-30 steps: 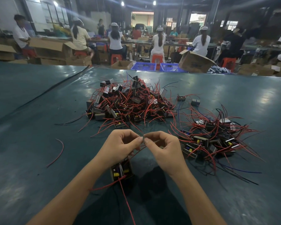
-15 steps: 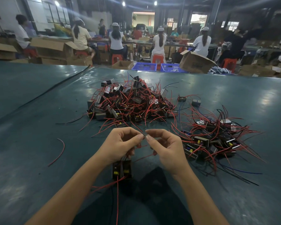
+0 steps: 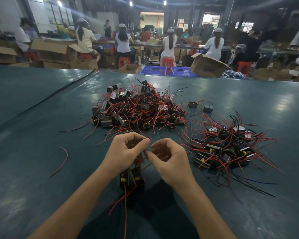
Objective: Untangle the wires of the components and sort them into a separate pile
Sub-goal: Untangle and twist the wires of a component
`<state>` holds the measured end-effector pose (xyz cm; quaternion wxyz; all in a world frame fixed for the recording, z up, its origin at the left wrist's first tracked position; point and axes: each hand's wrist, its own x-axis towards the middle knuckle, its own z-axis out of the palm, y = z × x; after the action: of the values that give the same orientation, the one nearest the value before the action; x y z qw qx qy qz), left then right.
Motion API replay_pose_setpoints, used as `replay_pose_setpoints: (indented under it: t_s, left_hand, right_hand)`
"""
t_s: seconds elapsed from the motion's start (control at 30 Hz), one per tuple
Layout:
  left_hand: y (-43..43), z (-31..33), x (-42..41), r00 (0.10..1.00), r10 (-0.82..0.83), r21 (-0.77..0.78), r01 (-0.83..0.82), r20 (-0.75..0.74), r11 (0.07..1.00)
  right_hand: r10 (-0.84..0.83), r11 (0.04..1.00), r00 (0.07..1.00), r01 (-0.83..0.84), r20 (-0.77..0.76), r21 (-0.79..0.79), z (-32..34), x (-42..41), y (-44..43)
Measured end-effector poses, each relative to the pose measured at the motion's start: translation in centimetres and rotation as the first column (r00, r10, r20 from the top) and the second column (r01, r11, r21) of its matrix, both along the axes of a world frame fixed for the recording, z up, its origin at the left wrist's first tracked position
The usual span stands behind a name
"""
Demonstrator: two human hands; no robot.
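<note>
My left grip [image 3: 126, 152] hovers low over the surface [image 3: 41, 152] with the wrist bent and the fingers curled. Its thumb and forefinger pinch the red wires [image 3: 125, 200] of a component [image 3: 130, 177] that sits just beneath the wrist. My right grip [image 3: 169, 161] faces it, almost touching, fingers curled inward; the spot is blurred, so I cannot tell whether it pinches a wire. The tangled heap [image 3: 138, 107] lies beyond both grips. A second pile [image 3: 223, 149] lies to the right, and a loose wire [image 3: 62, 161] lies apart on the left.
</note>
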<state>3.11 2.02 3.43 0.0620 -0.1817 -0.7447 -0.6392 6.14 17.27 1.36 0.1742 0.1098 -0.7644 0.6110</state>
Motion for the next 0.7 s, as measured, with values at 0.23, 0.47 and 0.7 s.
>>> replay_pose_setpoints:
  t_s: [0.23, 0.47, 0.7]
  left_hand:
    - [0.0, -0.3, -0.3, 1.000, -0.019, 0.005, 0.019, -0.017, 1.000]
    - [0.0, 0.0, -0.3, 0.989, -0.088, 0.171, 0.067, 0.121, 0.983]
    - [0.0, 0.6, 0.1, 0.970, -0.186, -0.016, 0.190, 0.156, 0.982]
  right_hand:
    - [0.017, 1.000, 0.997, -0.018, 0.070, 0.009, 0.2, 0.1, 0.6]
    - [0.038, 0.991, 0.982, -0.062, 0.186, 0.122, 0.2, -0.2, 1.4]
    - [-0.102, 0.961, 0.975, 0.148, -0.197, 0.234, 0.3, -0.2, 1.3]
